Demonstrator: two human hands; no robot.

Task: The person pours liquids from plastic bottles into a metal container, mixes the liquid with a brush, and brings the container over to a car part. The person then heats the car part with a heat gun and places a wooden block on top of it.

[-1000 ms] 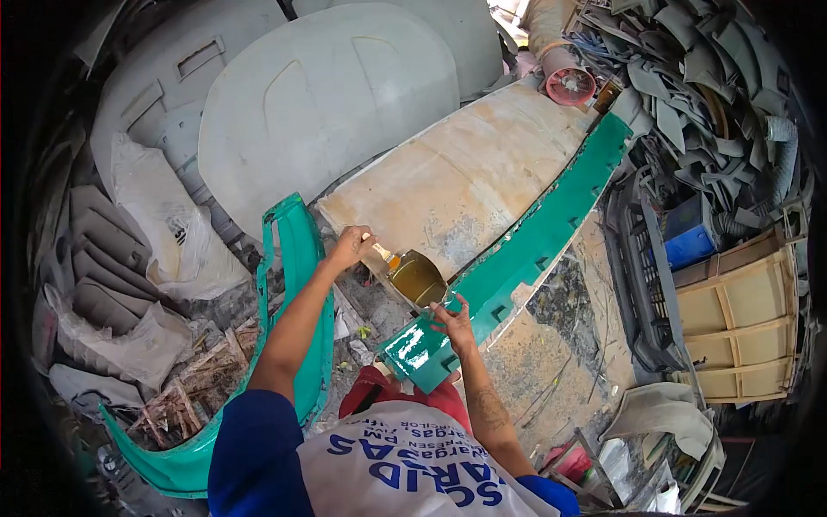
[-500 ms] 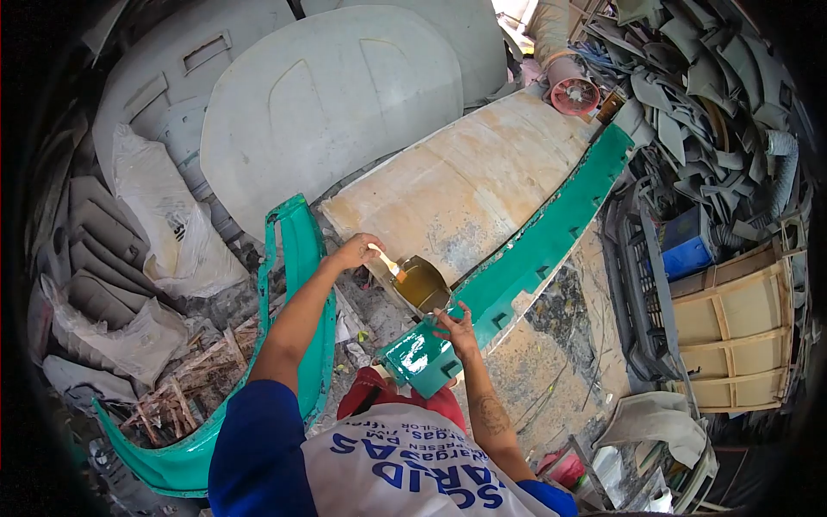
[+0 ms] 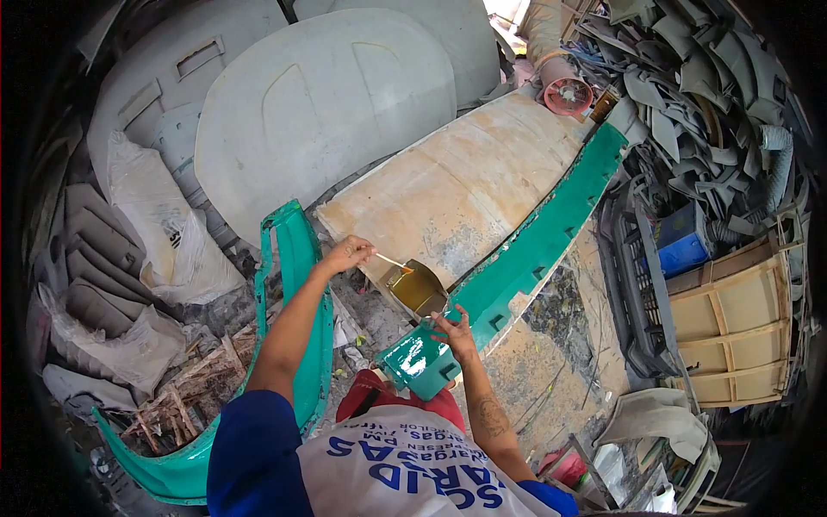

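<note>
My left hand (image 3: 346, 255) pinches the pale handle of a paintbrush (image 3: 393, 261). Its orange-tinted bristles reach into an open container (image 3: 419, 290) that holds amber liquid. On the near side of that container is my right hand (image 3: 454, 332), its fingers bent around a small clear thing at the container's lower edge; I cannot make out what it is. Below this hand runs a long glossy green panel (image 3: 508, 274), wet-looking at its near end. A second, curved green piece (image 3: 303, 258) lies to the left, under my left forearm.
A stained pale board (image 3: 469, 185) lies beyond the container. Large grey panels (image 3: 323, 112) lean at the back left. A red round fan (image 3: 568, 95) stands at the far end. Grey scrap parts, a blue container (image 3: 680, 239) and a dark grille-like frame (image 3: 633, 276) are on the right.
The brush has tilted flatter, its bristles now lower at the container's far side. My left hand has moved slightly left and down. My right hand stays nearly in place.
</note>
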